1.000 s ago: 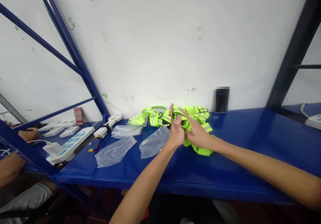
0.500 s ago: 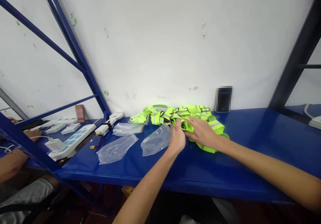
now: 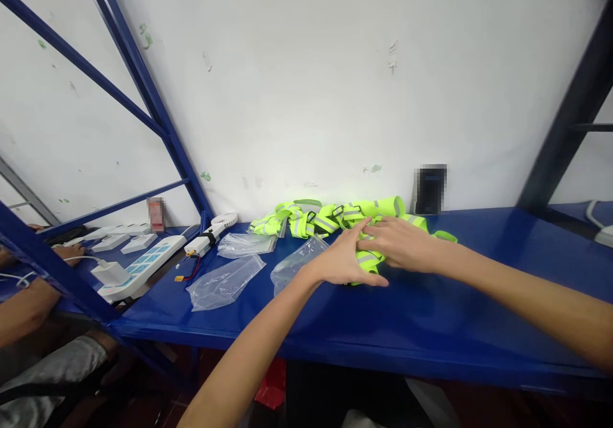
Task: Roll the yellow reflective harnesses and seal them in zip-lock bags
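Note:
My left hand (image 3: 341,259) is over the pile at the middle of the table, its thumb stretched out to the right and its fingers partly behind my right hand. Fluorescent yellow-green reflective strap (image 3: 368,260) with grey bands shows just below and between the hands. My right hand (image 3: 397,243) has curled fingers against that strap; their tips are partly hidden. Behind both hands lies a heap of similar reflective straps (image 3: 299,220) with black buckles. A clear plastic bag (image 3: 294,265) lies close to my left wrist.
More clear plastic bags (image 3: 225,281) lie left on the blue table (image 3: 454,306). Beyond them are a white handheld fan (image 3: 205,239) and a power strip (image 3: 143,268). A dark pixelated object (image 3: 430,190) leans on the wall. Another person's arm (image 3: 29,310) is at the left.
The folded strap that both hands held up is now lower, mostly covered by them. My left thumb has spread away to the right. My right hand has moved slightly right.

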